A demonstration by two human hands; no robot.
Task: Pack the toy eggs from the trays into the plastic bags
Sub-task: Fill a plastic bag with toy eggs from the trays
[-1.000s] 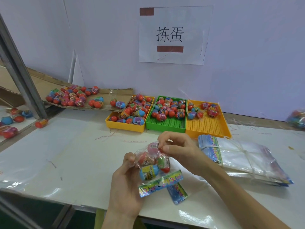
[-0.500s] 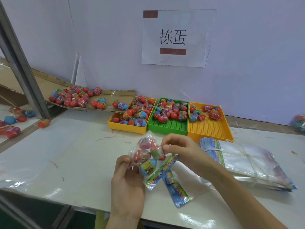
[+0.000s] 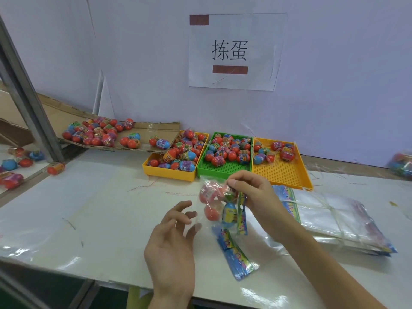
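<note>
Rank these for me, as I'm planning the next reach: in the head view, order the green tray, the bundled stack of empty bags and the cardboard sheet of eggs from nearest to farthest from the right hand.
From the right hand:
1. Green tray, just beyond it.
2. Bundled stack of empty bags, to its right.
3. Cardboard sheet, far back left.

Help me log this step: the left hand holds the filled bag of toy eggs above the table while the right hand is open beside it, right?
Not quite: in the head view the right hand pinches the filled bag above the table; the left hand is open beside it.
</note>
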